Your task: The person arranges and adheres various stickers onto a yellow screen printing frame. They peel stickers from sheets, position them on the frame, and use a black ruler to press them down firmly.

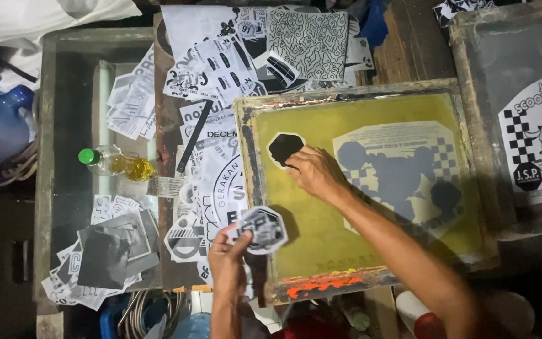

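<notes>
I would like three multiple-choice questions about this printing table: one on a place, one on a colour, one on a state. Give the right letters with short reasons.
1. Where does the right hand rest?
A. on the wooden-framed yellow-green printing screen
B. on the blue jug
C. on the paper pile

2. What colour is the cap of the small clear plastic bottle?
A. red
B. green
C. white

3. What is the state of the left hand?
A. empty and open
B. flat on the table
C. holding an octagonal black-and-white paper cutout

Answers:
1 A: its fingers touch the mesh beside the black octagonal patch.
2 B: the cap is bright green.
3 C: thumb and fingers pinch the cutout's edge.
</notes>
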